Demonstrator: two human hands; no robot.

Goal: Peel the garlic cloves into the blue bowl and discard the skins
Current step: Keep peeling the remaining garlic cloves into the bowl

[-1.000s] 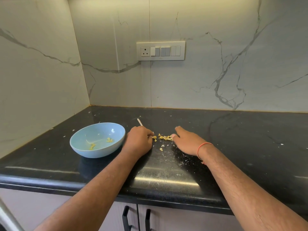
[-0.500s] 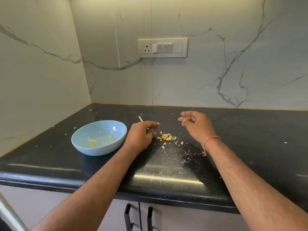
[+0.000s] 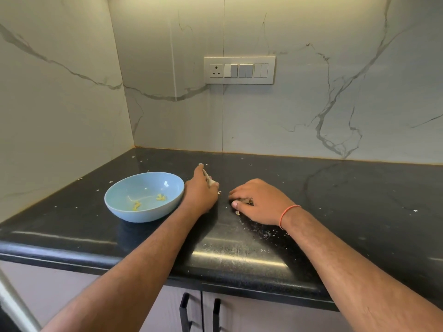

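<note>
The blue bowl (image 3: 144, 196) sits on the black counter (image 3: 359, 200) at the left, with a few yellowish garlic bits inside. My left hand (image 3: 200, 191) rests just right of the bowl and grips a thin pale stick (image 3: 208, 178), likely a garlic stem. My right hand (image 3: 259, 202) lies palm down over the small heap of garlic skins (image 3: 247, 200), fingers curled round them; most of the heap is hidden under the hand.
Tiny white skin flakes (image 3: 266, 233) are scattered over the counter, thickest in front of my right hand. A switch panel (image 3: 239, 70) is on the marble back wall. Cabinet handles (image 3: 185, 312) show below the counter's front edge.
My right hand, lifted above the counter half a second ago, has come down over the heap of skins. My left hand shifted slightly back, still holding the stick.
</note>
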